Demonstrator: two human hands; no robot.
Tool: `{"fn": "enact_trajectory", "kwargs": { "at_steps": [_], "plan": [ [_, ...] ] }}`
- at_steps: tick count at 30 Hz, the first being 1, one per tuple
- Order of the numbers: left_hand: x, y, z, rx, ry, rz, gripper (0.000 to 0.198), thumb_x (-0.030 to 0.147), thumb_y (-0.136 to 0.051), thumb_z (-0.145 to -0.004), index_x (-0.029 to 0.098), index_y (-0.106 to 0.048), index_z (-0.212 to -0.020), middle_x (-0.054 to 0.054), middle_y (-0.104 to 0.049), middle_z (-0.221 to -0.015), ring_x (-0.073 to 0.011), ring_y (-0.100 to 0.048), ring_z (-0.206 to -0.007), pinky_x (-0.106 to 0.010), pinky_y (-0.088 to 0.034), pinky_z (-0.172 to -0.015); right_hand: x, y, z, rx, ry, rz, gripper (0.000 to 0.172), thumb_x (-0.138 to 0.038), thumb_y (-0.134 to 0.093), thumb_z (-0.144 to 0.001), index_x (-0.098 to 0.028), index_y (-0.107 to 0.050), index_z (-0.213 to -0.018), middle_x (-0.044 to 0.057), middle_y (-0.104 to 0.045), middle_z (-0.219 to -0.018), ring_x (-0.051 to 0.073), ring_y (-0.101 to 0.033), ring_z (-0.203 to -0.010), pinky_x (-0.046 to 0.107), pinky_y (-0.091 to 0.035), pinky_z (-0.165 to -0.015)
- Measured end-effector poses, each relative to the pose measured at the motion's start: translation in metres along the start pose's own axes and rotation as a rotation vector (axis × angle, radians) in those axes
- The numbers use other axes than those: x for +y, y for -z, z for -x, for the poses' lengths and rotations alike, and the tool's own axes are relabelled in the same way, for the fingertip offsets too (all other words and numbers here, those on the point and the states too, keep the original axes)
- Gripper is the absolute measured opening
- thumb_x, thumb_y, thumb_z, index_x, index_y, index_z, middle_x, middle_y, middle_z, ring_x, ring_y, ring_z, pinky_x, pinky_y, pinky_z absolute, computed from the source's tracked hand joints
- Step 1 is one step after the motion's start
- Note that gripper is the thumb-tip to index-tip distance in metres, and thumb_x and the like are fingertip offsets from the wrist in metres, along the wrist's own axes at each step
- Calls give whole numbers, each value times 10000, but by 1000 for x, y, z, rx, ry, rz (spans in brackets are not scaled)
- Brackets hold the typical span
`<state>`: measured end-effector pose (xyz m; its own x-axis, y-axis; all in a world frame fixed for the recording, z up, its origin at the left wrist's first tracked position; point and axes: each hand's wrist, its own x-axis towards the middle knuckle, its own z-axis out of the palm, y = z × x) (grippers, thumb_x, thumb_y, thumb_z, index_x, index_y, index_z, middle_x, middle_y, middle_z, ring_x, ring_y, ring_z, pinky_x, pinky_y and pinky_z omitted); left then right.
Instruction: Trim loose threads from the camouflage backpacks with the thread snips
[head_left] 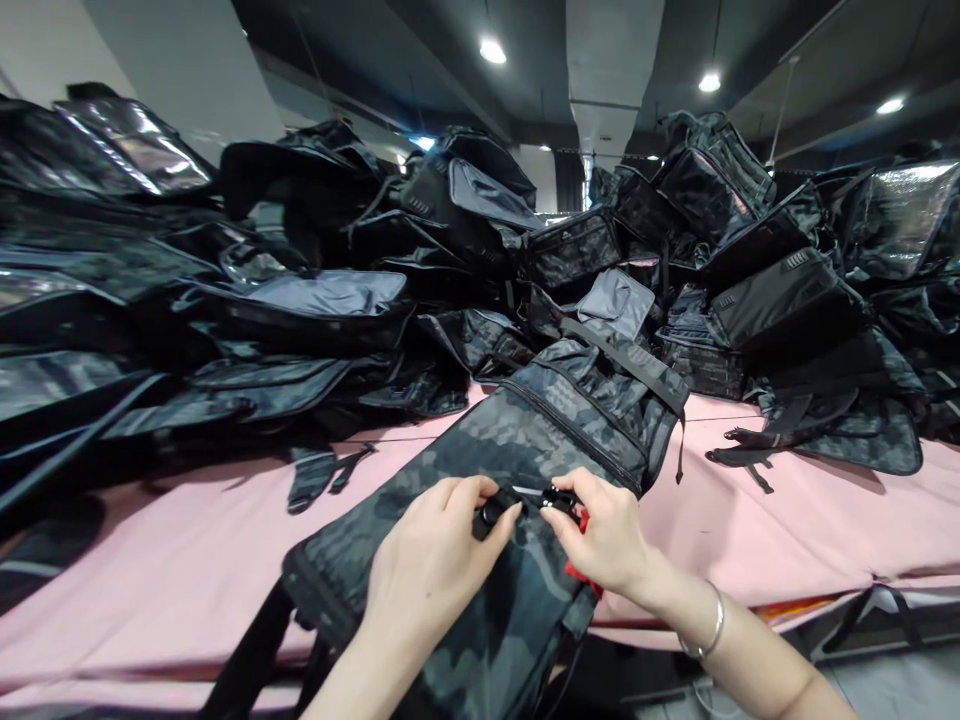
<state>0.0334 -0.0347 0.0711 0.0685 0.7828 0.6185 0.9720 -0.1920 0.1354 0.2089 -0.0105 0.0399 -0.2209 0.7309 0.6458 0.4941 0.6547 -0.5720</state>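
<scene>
A dark camouflage backpack (480, 440) lies aslant in front of me, with a zipper across it and a strap at its far end. Over its middle, my left hand (439, 545) pinches a small black piece (491, 512), like a rolled strap end or buckle. My right hand (600, 530) grips what look like thread snips (556, 500), dark with red parts below the palm. Their pale blade (527, 491) points left, close to the black piece; whether they touch I cannot make out. A silver bracelet (709, 620) circles my right wrist.
The backpack rests on a table with a pink cover (720, 540). High piles of similar bags stand at the left (300, 300) and right (795, 300). Loose straps (757, 445) hang from the right pile onto the cover. The table's near edge runs below my hands.
</scene>
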Motion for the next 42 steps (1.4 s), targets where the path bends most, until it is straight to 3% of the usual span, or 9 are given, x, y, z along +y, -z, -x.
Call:
{"fn": "enact_trajectory", "kwargs": {
  "at_steps": [6,17,22,27,33,36,42],
  "plan": [
    [2,1,1,57,17,-10,247,425,-482,-774,201,-564,-838,-47,-650,-806,-211,-625,-734,-302,-475,-622,-1,2,-1,-54,20,22,144,-289,-535,-835,-221,-564,-958,40,-683,-911,188,-645,-803,270,-474,-689],
    [3,4,4,151,-13,88,219,415,-507,-764,210,-566,-814,-24,-648,-765,-182,-617,-696,-278,-466,-623,-9,0,5,4,-76,-27,173,-286,-548,-825,-203,-567,-976,46,-682,-873,192,-644,-749,283,-466,-675],
    [4,5,5,160,-11,126,218,420,-502,-762,213,-562,-796,-16,-641,-729,-164,-592,-628,-278,-468,-618,-12,-1,4,9,-201,-318,161,-279,-589,-791,-204,-572,-932,28,-680,-864,180,-642,-775,287,-480,-713],
    [7,7,6,183,-14,146,215,420,-513,-762,215,-560,-806,-15,-637,-740,-159,-580,-617,-280,-465,-615,-6,-5,1,6,-315,-664,172,-290,-641,-747,-181,-579,-864,2,-640,-765,138,-606,-689,255,-489,-637],
    [9,10,5,190,-20,187,204,410,-516,-760,215,-557,-804,-15,-635,-737,-160,-573,-607,-282,-468,-601,-4,-7,-2,32,-362,-841,217,-323,-682,-708,-171,-595,-835,-7,-626,-711,117,-581,-627,242,-484,-599],
    [10,12,4,165,9,198,224,428,-504,-761,216,-561,-807,-21,-639,-746,-166,-578,-619,-288,-473,-613,-6,-6,-2,24,-340,-787,205,-329,-656,-733,-171,-587,-843,-1,-634,-713,124,-584,-619,245,-481,-584],
    [8,9,2,78,82,216,266,458,-493,-748,211,-574,-808,-27,-647,-771,-171,-590,-644,-288,-482,-612,-9,1,3,31,-175,-332,180,-257,-605,-778,-197,-581,-946,17,-661,-817,156,-619,-700,273,-481,-673]
  ]
}}
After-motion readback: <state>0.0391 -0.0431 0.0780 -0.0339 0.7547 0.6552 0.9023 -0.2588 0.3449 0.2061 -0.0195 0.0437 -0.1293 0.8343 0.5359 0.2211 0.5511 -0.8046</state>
